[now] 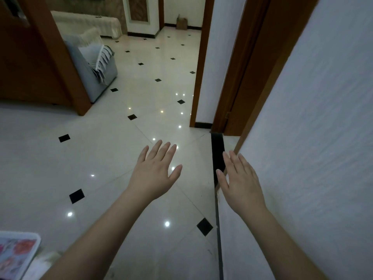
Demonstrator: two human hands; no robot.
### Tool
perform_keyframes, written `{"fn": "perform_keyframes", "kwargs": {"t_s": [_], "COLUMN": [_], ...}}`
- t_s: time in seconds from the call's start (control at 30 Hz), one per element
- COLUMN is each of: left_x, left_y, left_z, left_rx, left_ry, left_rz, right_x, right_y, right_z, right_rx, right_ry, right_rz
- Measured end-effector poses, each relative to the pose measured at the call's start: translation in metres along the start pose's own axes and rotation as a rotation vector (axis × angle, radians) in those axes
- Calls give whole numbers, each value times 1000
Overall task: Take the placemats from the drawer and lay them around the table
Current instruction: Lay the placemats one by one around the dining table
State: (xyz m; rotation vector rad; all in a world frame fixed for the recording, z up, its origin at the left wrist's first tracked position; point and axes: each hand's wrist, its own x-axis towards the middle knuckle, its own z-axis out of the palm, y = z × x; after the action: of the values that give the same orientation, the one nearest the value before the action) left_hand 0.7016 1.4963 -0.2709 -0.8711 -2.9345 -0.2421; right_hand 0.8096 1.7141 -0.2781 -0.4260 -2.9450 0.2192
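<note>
Both our hands are stretched out in front of us, palms down and holding nothing. Our left hand [154, 171] has its fingers straight and slightly spread, the thumb angled out to the right, and it hangs over the glossy floor [113, 158]. Our right hand [240, 181] is likewise flat, fingers straight and close together, and it sits just beside the white textured wall [312, 138] on our right; we cannot tell whether it touches the wall. Both forearms are bare and run back toward the bottom edge of the view.

Beneath the hands we see pale tiles with small black diamond insets and bright spots of reflected light. A dark baseboard strip [217, 154] runs along the foot of the wall between our two hands. Beyond the right hand stands a brown wooden door frame [238, 77], and past it another white wall section edged with brown trim.

Farther out on the left we see a large brown wooden panel [34, 67], and behind it a grey armchair [94, 71] with a pale cushion. A cream covered sofa [88, 23] lies at the far end of the room.

At the bottom left corner a white-rimmed floral tray [16, 253] shows; we see no placemats, drawer or table.
</note>
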Motion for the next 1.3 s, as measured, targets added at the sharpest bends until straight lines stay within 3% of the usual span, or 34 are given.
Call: {"fn": "perform_keyframes", "kwargs": {"t_s": [0.4, 0.77, 0.97, 1.3], "left_x": [90, 143, 117, 70], "left_y": [-66, -143, -191, -297], "left_z": [2, -22, -29, -43], "left_rx": [4, 77, 99, 102], "left_ry": [-22, 31, 18, 112], "left_rz": [-175, -492, -714, -914], "right_x": [145, 291, 331, 356], "right_y": [-32, -94, -165, -330], "right_z": [21, 40, 66, 102], "right_rx": [53, 121, 150, 194], "right_ry": [-19, -38, -92, -148], "right_rz": [-157, -450, -633, -872]}}
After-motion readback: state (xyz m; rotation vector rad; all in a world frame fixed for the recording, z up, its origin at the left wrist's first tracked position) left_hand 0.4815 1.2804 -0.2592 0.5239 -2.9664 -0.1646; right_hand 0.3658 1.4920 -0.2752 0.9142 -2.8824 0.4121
